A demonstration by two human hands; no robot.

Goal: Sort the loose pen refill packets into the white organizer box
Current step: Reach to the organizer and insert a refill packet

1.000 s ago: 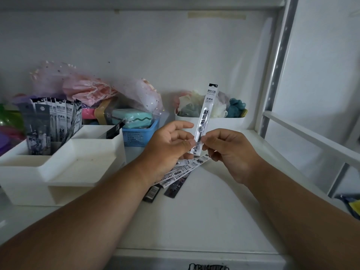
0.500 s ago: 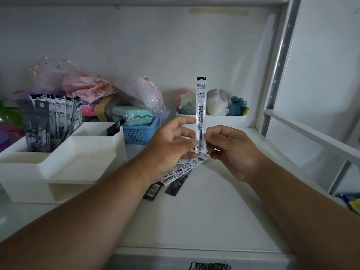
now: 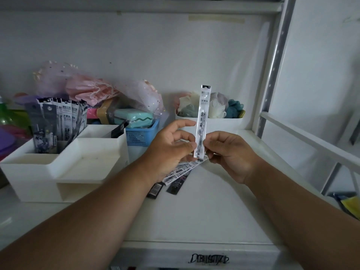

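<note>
A clear pen refill packet (image 3: pixel 203 114) stands upright in mid-air above the shelf. My left hand (image 3: pixel 171 151) and my right hand (image 3: pixel 229 154) both pinch its lower end, one from each side. Under my hands, several loose refill packets (image 3: pixel 181 172) lie fanned on the white shelf. The white organizer box (image 3: pixel 64 166) sits at the left, and several refill packets (image 3: pixel 60 121) stand upright in its back left compartment. A single dark packet (image 3: pixel 119 129) leans in the back right compartment.
A blue basket (image 3: pixel 142 133) with a teal case sits behind the organizer, below pink mesh bags (image 3: pixel 91 88). A white bin (image 3: pixel 220 122) of soft items stands at the back wall. A metal upright (image 3: pixel 272 65) and rail bound the shelf on the right.
The held packet has swung from a rightward tilt to upright. My hands stay close together around its lower end.
</note>
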